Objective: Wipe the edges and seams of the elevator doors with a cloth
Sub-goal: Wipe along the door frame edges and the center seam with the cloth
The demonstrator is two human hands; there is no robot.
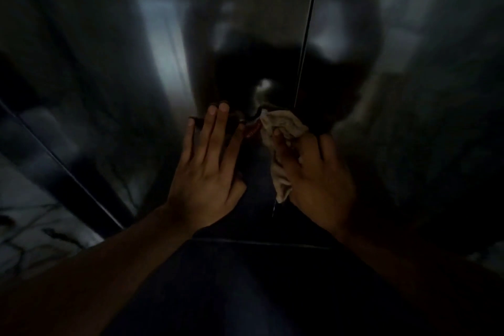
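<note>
Two shiny steel elevator doors fill the dim view, the left door (152,68) and the right door (395,90). A thin dark centre seam (308,30) runs down between them. My left hand (207,166) lies flat on the left door with its fingers spread, holding nothing. My right hand (313,172) is closed on a crumpled pale beige cloth (281,128). The cloth is pressed against the door at the seam, and the seam's lower part is hidden behind the cloth and hand.
The dark door frame edge (62,163) slants down at the left. Beside it is a pale marbled floor or wall surface (30,226). A threshold line (259,243) crosses at the doors' foot. My own dark reflection shows in the steel.
</note>
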